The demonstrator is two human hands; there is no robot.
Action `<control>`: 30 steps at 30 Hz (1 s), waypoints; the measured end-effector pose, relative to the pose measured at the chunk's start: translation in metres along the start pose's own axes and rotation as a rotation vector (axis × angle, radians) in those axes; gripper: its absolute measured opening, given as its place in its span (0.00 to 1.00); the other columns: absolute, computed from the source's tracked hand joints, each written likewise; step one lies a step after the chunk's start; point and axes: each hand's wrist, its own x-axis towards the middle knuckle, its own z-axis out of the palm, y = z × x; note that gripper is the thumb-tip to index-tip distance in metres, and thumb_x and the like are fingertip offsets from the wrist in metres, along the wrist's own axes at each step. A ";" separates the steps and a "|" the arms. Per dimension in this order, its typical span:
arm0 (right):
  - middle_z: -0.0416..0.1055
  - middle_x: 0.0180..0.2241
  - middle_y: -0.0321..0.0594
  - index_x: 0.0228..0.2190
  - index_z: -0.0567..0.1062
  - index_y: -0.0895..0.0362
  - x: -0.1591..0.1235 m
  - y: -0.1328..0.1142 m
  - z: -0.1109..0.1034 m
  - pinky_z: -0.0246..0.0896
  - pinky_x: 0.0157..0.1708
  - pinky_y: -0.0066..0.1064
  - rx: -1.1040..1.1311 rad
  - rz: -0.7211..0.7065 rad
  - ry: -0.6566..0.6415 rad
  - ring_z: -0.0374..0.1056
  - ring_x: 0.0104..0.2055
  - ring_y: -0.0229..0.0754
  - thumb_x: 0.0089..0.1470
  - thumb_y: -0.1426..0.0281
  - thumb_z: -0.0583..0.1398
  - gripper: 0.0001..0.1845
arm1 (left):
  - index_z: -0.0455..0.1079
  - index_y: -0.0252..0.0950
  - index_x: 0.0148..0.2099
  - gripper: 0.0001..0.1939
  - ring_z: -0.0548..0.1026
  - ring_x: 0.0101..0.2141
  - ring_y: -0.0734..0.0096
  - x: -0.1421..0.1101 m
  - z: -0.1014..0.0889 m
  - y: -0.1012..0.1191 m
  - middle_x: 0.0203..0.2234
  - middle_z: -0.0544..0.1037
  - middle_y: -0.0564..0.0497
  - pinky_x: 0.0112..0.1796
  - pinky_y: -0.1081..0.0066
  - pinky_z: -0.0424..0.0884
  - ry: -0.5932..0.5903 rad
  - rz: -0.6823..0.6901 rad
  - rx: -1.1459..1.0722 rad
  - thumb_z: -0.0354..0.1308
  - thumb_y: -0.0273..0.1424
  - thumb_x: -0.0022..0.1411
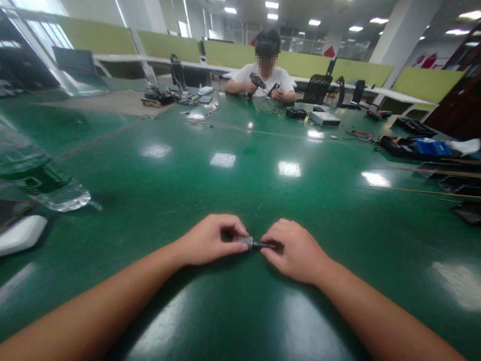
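A slim dark pen (265,245) with pale lettering lies level between my two hands, just over the green tabletop. Its grey end, which looks like a cap (245,240), is pinched between the thumb and fingers of my left hand (213,239). On the other side, my right hand (295,250) grips the dark barrel, with thumb and forefinger closed on it. The barrel's far end is hidden inside my right palm. Whether the grey part and the barrel are fully joined is too small to tell.
A clear plastic bottle (33,169) lies on the left, above a white object (13,241). Across the green table (239,197), a person in a white shirt (244,74) holds dark tools. Black trays (478,186) and a blue item (433,147) are at right.
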 end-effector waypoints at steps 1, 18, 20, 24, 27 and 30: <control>0.77 0.34 0.39 0.35 0.79 0.56 0.000 0.000 0.000 0.61 0.42 0.36 -0.002 0.000 0.000 0.68 0.39 0.43 0.55 0.71 0.65 0.04 | 0.78 0.33 0.39 0.09 0.78 0.37 0.64 0.000 0.000 0.000 0.36 0.81 0.47 0.41 0.67 0.74 0.001 -0.002 -0.004 0.67 0.34 0.60; 0.77 0.33 0.40 0.34 0.79 0.56 -0.001 0.000 -0.004 0.62 0.42 0.36 0.008 0.016 -0.004 0.68 0.38 0.43 0.55 0.72 0.64 0.03 | 0.77 0.33 0.40 0.09 0.79 0.38 0.64 0.000 -0.001 0.002 0.37 0.81 0.47 0.42 0.67 0.74 -0.016 -0.017 -0.016 0.67 0.34 0.60; 0.77 0.33 0.40 0.34 0.79 0.56 -0.001 0.000 -0.005 0.62 0.43 0.36 0.009 0.021 -0.006 0.68 0.39 0.43 0.54 0.72 0.65 0.03 | 0.77 0.33 0.40 0.10 0.79 0.38 0.64 0.000 -0.002 0.002 0.37 0.81 0.47 0.42 0.67 0.74 -0.020 -0.020 -0.012 0.66 0.34 0.60; 0.77 0.33 0.40 0.34 0.79 0.56 -0.001 0.000 -0.006 0.62 0.43 0.36 0.011 0.028 -0.007 0.69 0.39 0.43 0.54 0.72 0.65 0.03 | 0.77 0.33 0.40 0.10 0.79 0.38 0.64 0.000 -0.002 0.004 0.37 0.81 0.47 0.42 0.66 0.75 -0.026 -0.024 -0.017 0.66 0.35 0.60; 0.77 0.33 0.40 0.34 0.79 0.56 -0.001 0.000 -0.007 0.63 0.43 0.36 0.016 0.028 -0.010 0.69 0.39 0.43 0.54 0.72 0.65 0.03 | 0.77 0.33 0.40 0.10 0.79 0.38 0.64 0.000 -0.002 0.005 0.37 0.81 0.47 0.42 0.66 0.75 -0.028 -0.029 -0.017 0.66 0.35 0.60; 0.77 0.34 0.40 0.33 0.79 0.56 -0.001 0.000 -0.007 0.63 0.43 0.36 0.013 0.028 -0.012 0.69 0.39 0.43 0.54 0.72 0.65 0.03 | 0.77 0.33 0.41 0.11 0.79 0.38 0.64 0.000 -0.002 0.004 0.37 0.81 0.47 0.42 0.66 0.75 -0.021 -0.029 -0.009 0.67 0.35 0.60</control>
